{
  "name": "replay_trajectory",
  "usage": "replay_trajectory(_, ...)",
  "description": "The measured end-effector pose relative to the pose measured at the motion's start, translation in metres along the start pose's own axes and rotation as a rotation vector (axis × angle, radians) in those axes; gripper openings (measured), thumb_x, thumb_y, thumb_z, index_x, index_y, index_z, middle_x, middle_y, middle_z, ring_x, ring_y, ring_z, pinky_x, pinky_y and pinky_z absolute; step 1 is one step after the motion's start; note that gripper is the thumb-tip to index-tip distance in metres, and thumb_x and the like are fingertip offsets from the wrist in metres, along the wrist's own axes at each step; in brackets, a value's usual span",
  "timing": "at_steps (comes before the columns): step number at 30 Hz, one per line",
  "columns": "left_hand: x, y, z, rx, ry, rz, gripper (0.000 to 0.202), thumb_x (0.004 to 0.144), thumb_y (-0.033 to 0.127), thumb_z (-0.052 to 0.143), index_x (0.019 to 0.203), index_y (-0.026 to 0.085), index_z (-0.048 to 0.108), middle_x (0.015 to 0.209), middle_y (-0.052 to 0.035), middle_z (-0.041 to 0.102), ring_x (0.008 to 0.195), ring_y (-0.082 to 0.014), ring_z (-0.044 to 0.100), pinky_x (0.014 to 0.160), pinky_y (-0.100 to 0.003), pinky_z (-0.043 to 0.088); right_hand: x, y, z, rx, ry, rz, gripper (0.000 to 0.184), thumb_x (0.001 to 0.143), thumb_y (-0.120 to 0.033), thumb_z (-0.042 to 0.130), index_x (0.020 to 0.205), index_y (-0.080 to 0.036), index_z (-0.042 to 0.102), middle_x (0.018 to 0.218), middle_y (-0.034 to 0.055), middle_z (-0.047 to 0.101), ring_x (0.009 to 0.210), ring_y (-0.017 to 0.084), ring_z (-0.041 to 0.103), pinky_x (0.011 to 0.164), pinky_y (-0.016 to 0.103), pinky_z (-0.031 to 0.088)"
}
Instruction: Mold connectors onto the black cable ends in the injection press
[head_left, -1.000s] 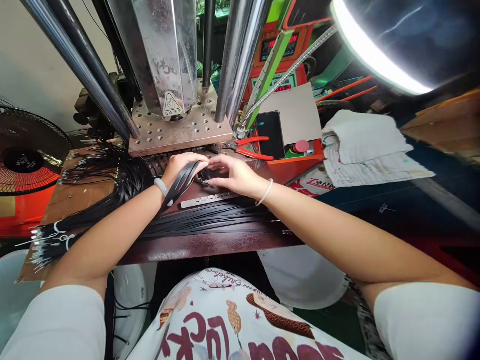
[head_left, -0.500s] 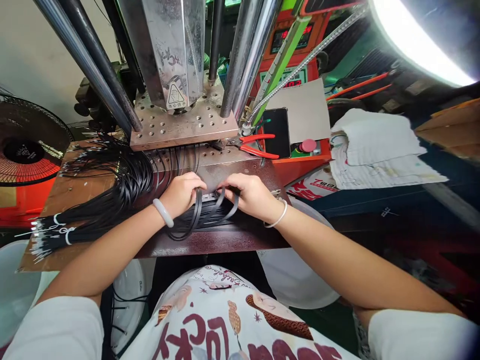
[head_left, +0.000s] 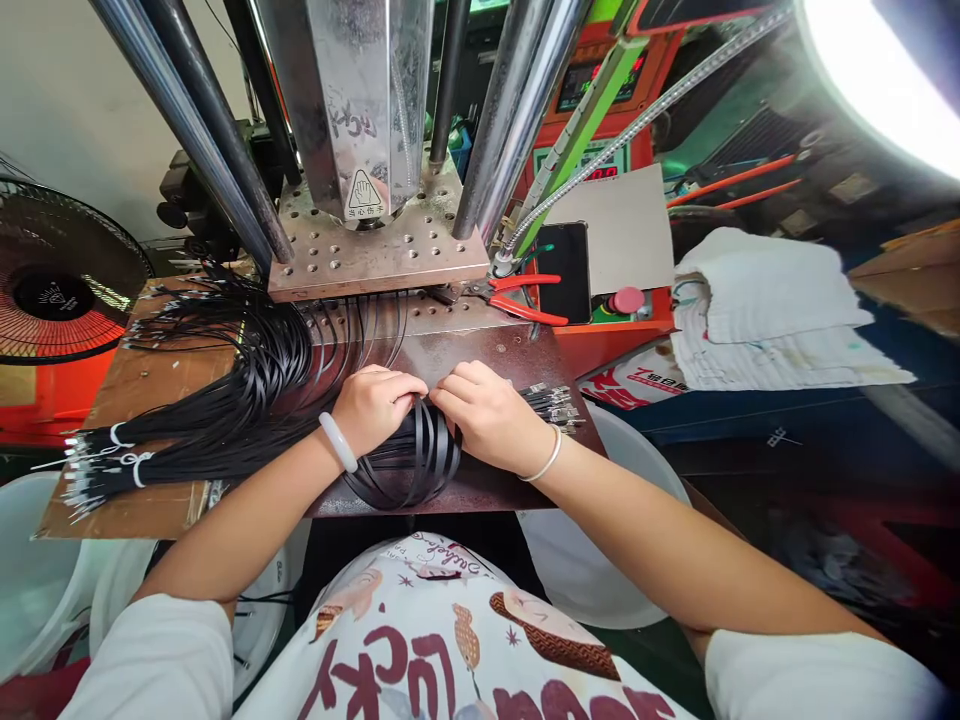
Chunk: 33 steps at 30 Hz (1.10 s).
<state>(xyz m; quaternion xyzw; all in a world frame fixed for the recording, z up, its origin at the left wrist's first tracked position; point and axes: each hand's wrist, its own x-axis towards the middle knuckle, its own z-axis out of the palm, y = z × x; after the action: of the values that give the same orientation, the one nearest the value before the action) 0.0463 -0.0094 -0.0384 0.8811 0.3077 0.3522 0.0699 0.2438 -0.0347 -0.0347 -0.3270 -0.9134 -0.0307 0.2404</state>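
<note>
A loop of several thin black cables stands up in arches at the front of the press table. My left hand pinches it from the left, thumb and fingertips together at the top of the arches. From the right, my right hand closes on the same loop, its fingertips nearly touching the left ones. Whether a tie is between the fingertips I cannot make out. Silvery cable ends stick out past my right hand on the table.
Behind my hands is the press plate, with cables running beneath it. Red-handled pliers, a phone and a red button lie to the right. Tied cable bundles rest on cardboard at left, near a fan.
My hands have come together at the top of the loop, where a gap was between them. More cables are now gathered in the arches. The view has shifted slightly.
</note>
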Motion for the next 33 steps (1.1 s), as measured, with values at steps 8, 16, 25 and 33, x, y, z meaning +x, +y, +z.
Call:
replay_trajectory(8, -0.002, 0.013, -0.006, 0.165, -0.099, 0.26, 0.03, 0.095, 0.01, 0.039, 0.08, 0.014, 0.065, 0.075, -0.0042, 0.07, 0.068, -0.0151, 0.064, 0.076, -0.032, 0.051, -0.012, 0.018, -0.003, 0.329, 0.114, 0.194, 0.014, 0.089, -0.008, 0.05, 0.086, -0.018, 0.059, 0.074, 0.0045, 0.059, 0.071, 0.019, 0.048, 0.066, 0.03, 0.041)
replay_trajectory(16, -0.004, 0.017, -0.02, 0.285, -0.165, -0.032, 0.023, 0.091, 0.01, 0.047, 0.085, 0.012, 0.069, 0.1, -0.0125, 0.068, 0.09, -0.0218, 0.065, 0.08, -0.034, 0.055, -0.011, 0.01, 0.004, 0.08, -0.021, 0.111, 0.022, 0.088, -0.005, 0.043, 0.088, -0.013, 0.063, 0.077, 0.0101, 0.06, 0.072, 0.022, 0.045, 0.068, 0.034, 0.04)
replay_trajectory(25, -0.006, 0.002, -0.023, -0.246, -0.077, -0.174, 0.018, 0.087, 0.009, 0.055, 0.081, 0.015, 0.071, 0.078, -0.004, 0.072, 0.07, -0.0135, 0.068, 0.067, -0.022, 0.053, -0.021, 0.035, -0.052, 0.444, -0.415, 0.268, 0.018, 0.078, -0.012, 0.054, 0.094, -0.019, 0.055, 0.079, 0.0035, 0.061, 0.066, 0.018, 0.055, 0.06, 0.028, 0.042)
replay_trajectory(33, -0.009, 0.007, -0.022, -0.013, -0.073, 0.009, 0.025, 0.089, 0.006, 0.045, 0.085, 0.014, 0.068, 0.084, -0.0053, 0.072, 0.075, -0.0145, 0.068, 0.068, -0.023, 0.053, -0.04, 0.037, -0.05, -0.107, -0.188, 0.348, 0.023, 0.083, -0.007, 0.047, 0.079, -0.016, 0.067, 0.078, 0.0121, 0.058, 0.071, 0.024, 0.055, 0.063, 0.036, 0.042)
